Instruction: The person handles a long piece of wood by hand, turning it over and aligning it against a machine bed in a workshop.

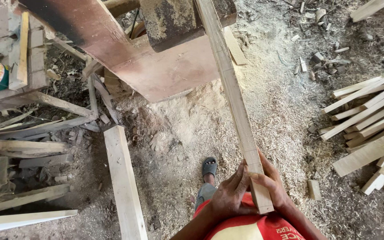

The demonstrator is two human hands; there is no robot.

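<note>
Sawdust-covered workshop floor (281,111), scrap everywhere, stack of cut slats (370,120) off to the right. Long wooden strip (234,93) gripped at its near end by both hands: left hand (230,195) wrapped from the left, right hand (272,182) from the right, each grip closed tight on the wood. Held low at the waist, probably to steady it going into the dusty saw machine (165,49). Long axis running away from the body, far end pointing up at the machine. Loose plank (123,182) lying beside the sandalled foot (209,168).

Bright daylight, sharp focus, soft shadows
</note>
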